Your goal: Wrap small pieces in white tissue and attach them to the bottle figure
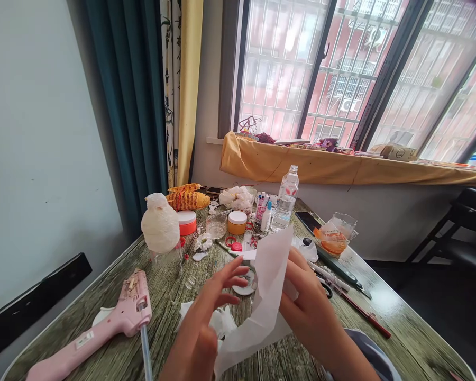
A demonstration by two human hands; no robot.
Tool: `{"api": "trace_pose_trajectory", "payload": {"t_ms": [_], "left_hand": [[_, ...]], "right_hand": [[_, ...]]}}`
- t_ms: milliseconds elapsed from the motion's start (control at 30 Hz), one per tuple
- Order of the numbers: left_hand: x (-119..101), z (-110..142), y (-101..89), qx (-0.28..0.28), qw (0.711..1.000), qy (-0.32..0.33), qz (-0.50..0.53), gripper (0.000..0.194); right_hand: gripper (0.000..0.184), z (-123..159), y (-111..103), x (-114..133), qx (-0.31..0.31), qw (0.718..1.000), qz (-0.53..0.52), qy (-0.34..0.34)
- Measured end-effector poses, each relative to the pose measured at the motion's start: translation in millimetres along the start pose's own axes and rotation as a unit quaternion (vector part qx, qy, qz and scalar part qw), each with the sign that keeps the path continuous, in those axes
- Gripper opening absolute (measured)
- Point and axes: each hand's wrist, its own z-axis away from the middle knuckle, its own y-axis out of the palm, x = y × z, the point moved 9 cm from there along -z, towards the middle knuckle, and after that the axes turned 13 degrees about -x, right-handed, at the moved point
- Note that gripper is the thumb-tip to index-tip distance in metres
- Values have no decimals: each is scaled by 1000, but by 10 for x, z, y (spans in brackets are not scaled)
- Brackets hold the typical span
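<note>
Right hand (307, 291) had the paper (267, 280) by its edge, fingers bent; it hung off toward 9 o'clock, long axis roughly 1-to-7. Left hand (207, 306) was empty, fingers spread, aimed around 2; couldn't tell if its thumb touched. Glue gun (121, 320) lay farther out at 9.

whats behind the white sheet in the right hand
Past the left edge of the white sheet, part of a pale round dish shows; the clear bottle stands farther back. What the sheet covers cannot be seen.
</note>
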Motion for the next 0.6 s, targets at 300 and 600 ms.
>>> {"api": "trace_pose_trajectory", "payload": {"t_ms": [300, 600], "left_hand": [[-521, 24, -282, -177, 919, 134, -326, 15], [-851, 448, 37, -155, 795, 434, -394, 41]], "right_hand": [[11, -13, -8, 7, -6, 999, -34, 21], [27, -43, -50, 21, -26, 998, -34, 43]]}}
